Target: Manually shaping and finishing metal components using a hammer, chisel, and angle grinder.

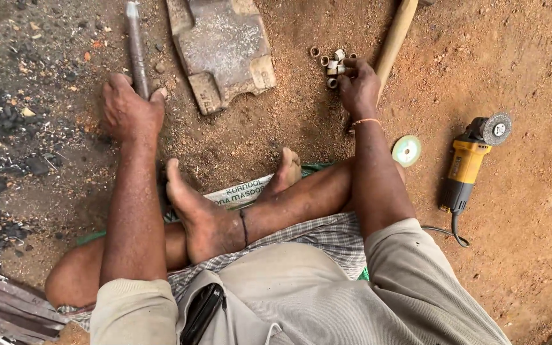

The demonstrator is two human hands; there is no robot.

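Dirt ground (pixel 519 211): fingers (pixel 351 64) touching metal rings (pixel 333 64).

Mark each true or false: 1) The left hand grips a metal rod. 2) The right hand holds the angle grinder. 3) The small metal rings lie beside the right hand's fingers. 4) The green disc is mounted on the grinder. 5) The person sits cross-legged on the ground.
1) True: the left hand grips the metal rod.
2) False: the right hand is at the small metal rings; the angle grinder lies apart on the dirt.
3) True.
4) False: the green disc lies loose on the dirt, beside the forearm.
5) True.
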